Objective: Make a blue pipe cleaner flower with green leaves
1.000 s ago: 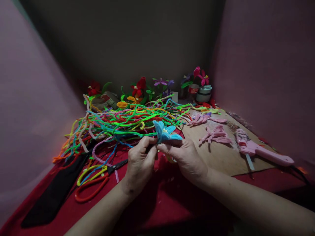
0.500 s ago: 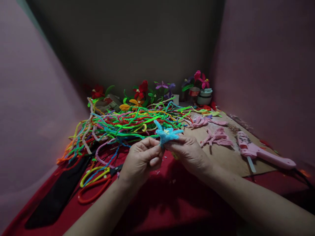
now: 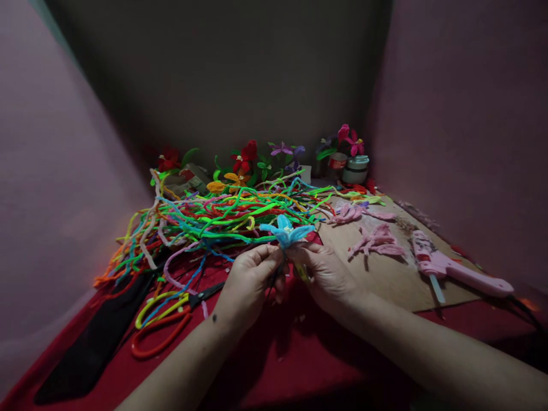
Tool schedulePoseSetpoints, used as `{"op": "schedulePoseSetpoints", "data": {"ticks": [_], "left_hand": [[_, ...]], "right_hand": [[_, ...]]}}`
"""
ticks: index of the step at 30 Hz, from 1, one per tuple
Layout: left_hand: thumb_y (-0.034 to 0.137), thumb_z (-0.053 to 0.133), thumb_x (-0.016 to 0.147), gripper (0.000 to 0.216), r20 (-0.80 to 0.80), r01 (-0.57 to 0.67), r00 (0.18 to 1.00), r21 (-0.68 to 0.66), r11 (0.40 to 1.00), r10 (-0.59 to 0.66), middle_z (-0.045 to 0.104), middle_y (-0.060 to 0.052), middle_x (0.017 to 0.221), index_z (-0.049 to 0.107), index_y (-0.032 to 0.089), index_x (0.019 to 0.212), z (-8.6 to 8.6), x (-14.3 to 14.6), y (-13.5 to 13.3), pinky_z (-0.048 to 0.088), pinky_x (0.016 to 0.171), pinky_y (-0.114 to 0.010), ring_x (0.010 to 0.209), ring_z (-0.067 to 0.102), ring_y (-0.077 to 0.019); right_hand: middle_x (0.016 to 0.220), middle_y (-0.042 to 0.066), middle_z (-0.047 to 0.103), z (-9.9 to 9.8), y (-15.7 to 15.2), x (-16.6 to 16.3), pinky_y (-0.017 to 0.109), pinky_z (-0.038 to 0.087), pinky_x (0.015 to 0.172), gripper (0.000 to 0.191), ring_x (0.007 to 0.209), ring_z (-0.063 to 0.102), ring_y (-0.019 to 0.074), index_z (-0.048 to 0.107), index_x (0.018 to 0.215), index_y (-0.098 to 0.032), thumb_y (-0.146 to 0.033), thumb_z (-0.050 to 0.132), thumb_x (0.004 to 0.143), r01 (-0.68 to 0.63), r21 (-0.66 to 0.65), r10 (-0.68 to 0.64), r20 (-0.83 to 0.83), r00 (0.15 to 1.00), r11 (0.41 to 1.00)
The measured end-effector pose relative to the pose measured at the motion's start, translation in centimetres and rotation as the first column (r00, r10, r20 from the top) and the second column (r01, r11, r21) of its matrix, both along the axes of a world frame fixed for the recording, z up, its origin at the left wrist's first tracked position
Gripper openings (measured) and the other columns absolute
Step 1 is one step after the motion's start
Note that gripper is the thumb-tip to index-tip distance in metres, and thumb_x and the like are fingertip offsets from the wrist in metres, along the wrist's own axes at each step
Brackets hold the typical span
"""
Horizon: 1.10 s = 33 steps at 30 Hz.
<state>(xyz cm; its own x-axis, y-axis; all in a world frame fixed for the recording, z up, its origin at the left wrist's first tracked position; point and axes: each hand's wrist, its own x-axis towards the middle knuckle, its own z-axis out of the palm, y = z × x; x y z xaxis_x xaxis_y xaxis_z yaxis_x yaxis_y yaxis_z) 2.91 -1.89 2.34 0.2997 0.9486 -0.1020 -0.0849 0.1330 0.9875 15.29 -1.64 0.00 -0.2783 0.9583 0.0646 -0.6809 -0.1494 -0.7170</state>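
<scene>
Far L, at 8 o'clock from the blue flower (image 3: 285,233), a black strip (image 3: 88,345); same bearing but closer, scissors (image 3: 194,301) w/ yellow & red handles, blades running up to L wrist. 9 to 12: heap of fuzzy stems (image 3: 222,214), crowding right behind flower. L hand (image 3: 252,279), approx. 7–8, pinches flower just under petals, mid-view; R hand (image 3: 334,274), 4 o'clock, grips its base too. At 2, lidded jar (image 3: 355,171). At 3, pink pieces (image 3: 379,242) on cardboard (image 3: 387,281), then pink glue gun (image 3: 462,273); R forearm overlaps cardboard's near edge.
</scene>
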Motion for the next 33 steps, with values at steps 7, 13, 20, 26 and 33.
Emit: {"op": "schedulePoseSetpoints", "data": {"ticks": [7,13,20,26,33], "left_hand": [[0.03,0.06,0.078,0.023,-0.284,-0.168,0.89,0.522,0.836,0.356,0.063,-0.001,0.081,0.051,0.02,0.097,-0.9,0.6,-1.0,0.045,0.065,-0.023,0.068,0.06,-0.0131],[0.024,0.054,0.081,0.009,-0.427,-0.071,0.776,0.671,0.738,0.464,0.061,0.0,0.07,0.06,0.019,0.086,-1.1,0.2,-0.9,0.042,0.062,-0.021,0.061,0.056,-0.011],[0.027,0.055,0.079,0.013,-0.221,-0.158,0.943,0.356,0.921,0.247,0.046,0.004,0.056,0.058,0.015,0.074,0.2,0.1,-0.7,0.031,0.043,-0.019,0.044,0.037,-0.0055],[0.027,0.06,0.076,0.021,0.121,-0.043,0.992,0.016,0.999,0.041,0.04,0.006,0.049,0.05,0.013,0.064,0.5,-0.1,-0.5,0.024,0.036,-0.015,0.037,0.029,-0.0015],[0.024,0.058,0.079,0.017,0.337,0.208,0.927,-0.088,0.974,-0.167,0.04,0.006,0.049,0.052,0.012,0.069,-0.1,-0.9,0.0,0.022,0.033,-0.011,0.035,0.021,0.0005]], "right_hand": [[0.07,0.002,0.066,0.1,0.2,-0.3,0.027,0.043,0.065,0.012,0.065,0.056,0.0139,0.07,0.069,-0.016,-0.024,0.073,0.061,0.15,-0.068,-0.148,0.028,0.989,0.986],[0.078,0.0,0.067,0.1,0.2,0.0,0.028,0.041,0.077,0.01,0.077,0.056,0.0141,0.072,0.073,-0.02,-0.02,0.07,0.063,0.198,0.002,-0.197,0.074,0.978,0.98],[0.07,-0.002,0.058,0.4,0.1,0.4,0.027,0.039,0.071,0.009,0.067,0.049,0.0107,0.07,0.072,-0.019,-0.026,0.071,0.067,0.169,0.136,-0.194,0.198,0.961,0.976],[0.061,-0.005,0.047,0.2,0.3,1.4,0.022,0.03,0.052,0.011,0.052,0.035,0.0053,0.067,0.073,-0.019,-0.024,0.073,0.065,0.074,0.2,-0.125,0.255,0.959,0.977],[0.054,-0.005,0.046,0.1,1.0,1.8,0.023,0.027,0.051,0.008,0.05,0.033,0.0059,0.063,0.065,-0.017,-0.021,0.07,0.067,0.016,0.197,-0.057,0.208,0.976,0.98]]}}
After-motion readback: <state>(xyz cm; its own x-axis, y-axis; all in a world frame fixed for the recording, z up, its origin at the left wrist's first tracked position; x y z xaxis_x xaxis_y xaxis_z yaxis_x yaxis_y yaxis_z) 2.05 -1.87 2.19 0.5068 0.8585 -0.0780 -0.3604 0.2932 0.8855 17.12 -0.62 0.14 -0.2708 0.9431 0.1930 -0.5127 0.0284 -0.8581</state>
